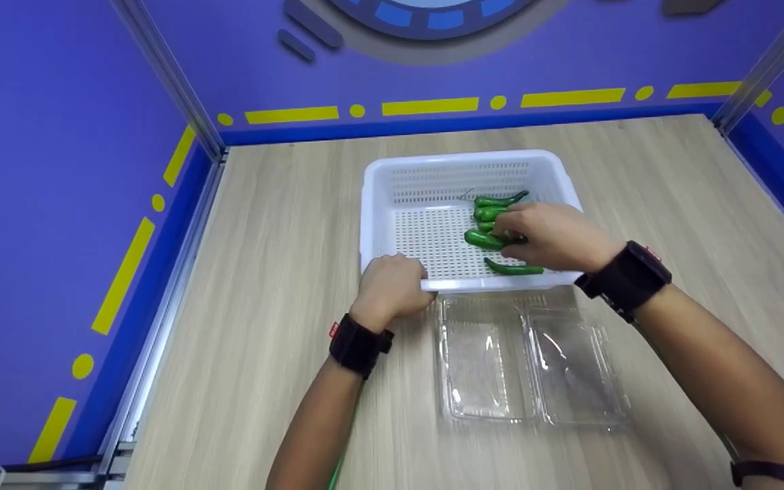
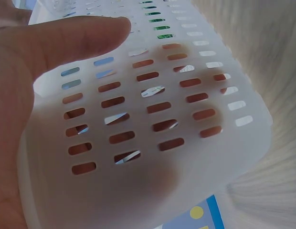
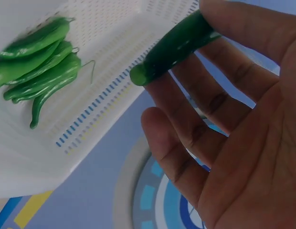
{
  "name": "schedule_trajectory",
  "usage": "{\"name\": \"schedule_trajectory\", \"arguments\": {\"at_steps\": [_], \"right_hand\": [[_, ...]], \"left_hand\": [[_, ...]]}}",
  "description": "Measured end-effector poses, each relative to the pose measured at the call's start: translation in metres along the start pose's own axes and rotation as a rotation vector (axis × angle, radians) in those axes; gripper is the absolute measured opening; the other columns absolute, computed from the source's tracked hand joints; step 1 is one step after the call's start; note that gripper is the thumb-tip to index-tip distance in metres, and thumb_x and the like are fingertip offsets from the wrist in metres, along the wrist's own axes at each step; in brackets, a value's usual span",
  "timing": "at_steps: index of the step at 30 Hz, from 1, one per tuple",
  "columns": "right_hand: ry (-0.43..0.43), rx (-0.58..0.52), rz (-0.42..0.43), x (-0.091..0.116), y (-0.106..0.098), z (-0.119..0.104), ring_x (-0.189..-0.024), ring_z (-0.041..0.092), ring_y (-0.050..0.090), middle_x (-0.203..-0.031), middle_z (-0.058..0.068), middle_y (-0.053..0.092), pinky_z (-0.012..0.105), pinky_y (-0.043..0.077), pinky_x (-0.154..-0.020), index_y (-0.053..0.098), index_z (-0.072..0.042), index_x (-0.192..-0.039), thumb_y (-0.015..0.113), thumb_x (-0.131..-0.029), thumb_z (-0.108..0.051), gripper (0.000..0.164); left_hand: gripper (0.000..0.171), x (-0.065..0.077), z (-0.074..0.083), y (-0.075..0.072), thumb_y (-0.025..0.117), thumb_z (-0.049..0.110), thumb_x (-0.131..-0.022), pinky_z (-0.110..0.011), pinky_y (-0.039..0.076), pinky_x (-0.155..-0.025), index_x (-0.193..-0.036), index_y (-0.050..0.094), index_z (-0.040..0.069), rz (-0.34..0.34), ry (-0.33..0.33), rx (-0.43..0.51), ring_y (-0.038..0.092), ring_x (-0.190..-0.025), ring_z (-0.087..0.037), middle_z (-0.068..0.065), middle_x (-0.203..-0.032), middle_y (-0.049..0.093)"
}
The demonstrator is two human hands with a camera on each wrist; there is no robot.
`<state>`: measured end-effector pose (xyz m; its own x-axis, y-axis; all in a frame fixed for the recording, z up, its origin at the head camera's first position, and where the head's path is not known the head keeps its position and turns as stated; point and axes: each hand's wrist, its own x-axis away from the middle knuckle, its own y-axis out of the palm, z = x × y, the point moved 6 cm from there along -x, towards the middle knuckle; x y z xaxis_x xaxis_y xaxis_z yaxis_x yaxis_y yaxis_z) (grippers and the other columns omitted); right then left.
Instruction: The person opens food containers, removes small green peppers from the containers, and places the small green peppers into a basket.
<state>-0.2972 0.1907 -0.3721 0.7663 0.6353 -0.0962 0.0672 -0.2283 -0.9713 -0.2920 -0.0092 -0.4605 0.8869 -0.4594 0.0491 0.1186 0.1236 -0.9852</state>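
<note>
My right hand (image 1: pixel 555 235) is over the right part of a white plastic basket (image 1: pixel 378 184). Between thumb and fingers it pinches a dark green chili pepper (image 3: pixel 172 45), whose blunt end points away from the palm in the right wrist view. More green peppers (image 3: pixel 38 62) lie bunched on the basket floor, and a single slim pepper (image 1: pixel 513 268) is near the front wall. My left hand (image 1: pixel 394 286) grips the basket's front rim near its left corner. In the left wrist view the thumb (image 2: pixel 86 40) lies along the outside of the slotted wall, with fingers showing through the slots.
A clear plastic clamshell box (image 1: pixel 491 367) lies opened flat on the wooden table (image 1: pixel 276 272), in front of the basket and between my forearms. Blue printed panels (image 1: pixel 433 82) with yellow markings and metal frame posts (image 1: pixel 167 75) border the table.
</note>
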Motion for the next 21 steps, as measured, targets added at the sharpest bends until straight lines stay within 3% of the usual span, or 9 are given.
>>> {"name": "schedule_trajectory", "arguments": {"at_steps": [4,9,16,21], "right_hand": [[0.044,0.031,-0.069,-0.014,0.004,0.013,-0.069,0.017,0.048,-0.077,0.002,0.056,0.031,0.035,-0.060,0.069,-0.013,-0.089,0.078,-0.082,-0.013,0.012],[0.059,0.068,-0.142,-0.027,0.014,0.028,-0.062,0.018,0.043,-0.068,0.000,0.046,0.032,0.030,-0.057,0.059,-0.012,-0.074,0.076,-0.075,-0.005,0.019],[0.129,0.113,-0.241,-0.035,0.035,0.047,-0.065,0.021,0.051,-0.070,0.000,0.060,0.036,0.041,-0.060,0.069,-0.013,-0.077,0.082,-0.068,-0.006,0.016],[0.152,0.127,-0.272,-0.040,0.041,0.053,-0.066,0.022,0.050,-0.070,0.000,0.060,0.036,0.040,-0.061,0.066,-0.013,-0.072,0.084,-0.068,-0.008,0.020]], "left_hand": [[0.031,0.001,-0.002,-0.001,0.066,0.041,-0.085,-0.037,0.046,-0.055,-0.065,0.067,0.018,0.009,-0.001,-0.004,0.058,-0.060,-0.022,0.002,-0.062,0.060],[0.032,0.001,-0.003,0.001,0.066,0.042,-0.085,-0.038,0.046,-0.056,-0.065,0.066,0.018,0.010,-0.003,-0.008,0.058,-0.061,-0.021,0.002,-0.063,0.060],[0.035,0.001,-0.001,0.002,0.065,0.042,-0.085,-0.037,0.044,-0.052,-0.060,0.055,0.020,-0.004,-0.008,-0.007,0.056,-0.059,-0.019,0.004,-0.061,0.054],[0.038,0.001,0.000,0.001,0.065,0.040,-0.085,-0.036,0.042,-0.051,-0.057,0.046,0.021,0.002,-0.007,-0.008,0.054,-0.058,-0.018,0.005,-0.058,0.047]]}}
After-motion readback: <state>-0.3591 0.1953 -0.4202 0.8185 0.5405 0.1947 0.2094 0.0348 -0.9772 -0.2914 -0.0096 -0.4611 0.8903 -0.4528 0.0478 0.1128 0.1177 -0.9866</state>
